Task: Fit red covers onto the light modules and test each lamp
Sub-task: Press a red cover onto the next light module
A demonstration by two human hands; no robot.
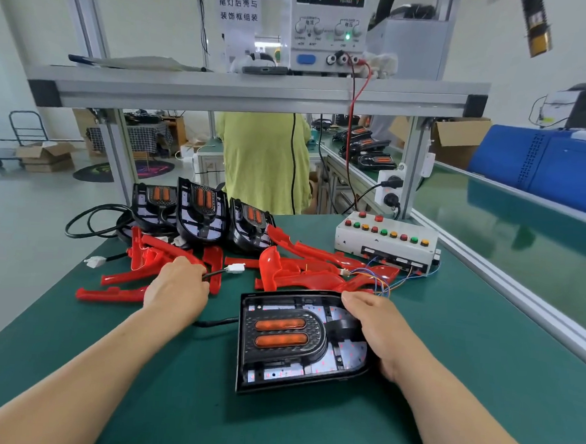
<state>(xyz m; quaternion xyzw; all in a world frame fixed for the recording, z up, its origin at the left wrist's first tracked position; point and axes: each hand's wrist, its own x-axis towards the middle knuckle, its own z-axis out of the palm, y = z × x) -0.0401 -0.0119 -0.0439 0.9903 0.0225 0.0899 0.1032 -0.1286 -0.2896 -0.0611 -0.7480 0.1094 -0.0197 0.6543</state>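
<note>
The green bench top [170, 403] carries all parts. A power supply [327, 28] on the shelf above reads 12.00 and 0.000. One uncovered light module [287, 341] lies flat at the front centre. Three further modules [201, 212] stand at the rear left. Loose red covers [302, 274] are piled between them. A button box [386, 241] sits at the rear right. The module's right edge is gripped by the right hand [377, 330]. A black lead [217, 272] ending in a white connector [235, 268] is held in the curled left hand [177, 288].
</note>
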